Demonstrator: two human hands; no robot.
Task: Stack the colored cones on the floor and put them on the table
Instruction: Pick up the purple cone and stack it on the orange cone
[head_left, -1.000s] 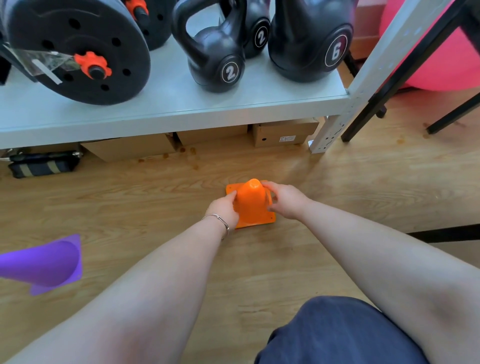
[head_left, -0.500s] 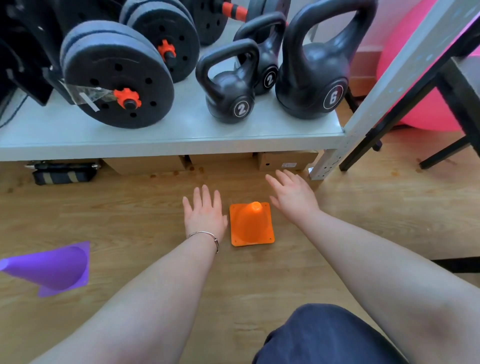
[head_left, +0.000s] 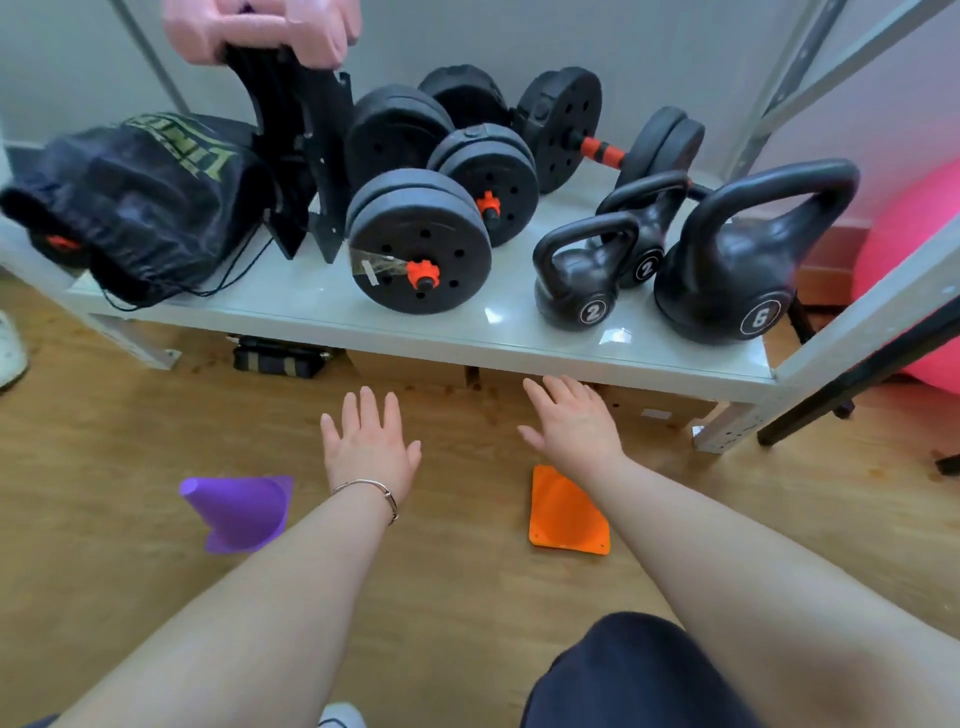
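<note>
An orange cone stands upright on the wooden floor, partly hidden under my right forearm. A purple cone lies on its side on the floor to the left, tip pointing left. My left hand hovers open with fingers spread, between the two cones and beyond them. My right hand is also open and empty, just past the orange cone, near the shelf's front edge. Neither hand touches a cone.
A low grey shelf runs across the back, carrying black dumbbells, kettlebells and a black bag. Its metal post stands at right beside a black table leg and a pink ball. My knee is at bottom.
Both hands let go of the orange cone and opened, lifting away toward the shelf. The view tilted up and shifted, so both cones now appear lower and more to the right.
</note>
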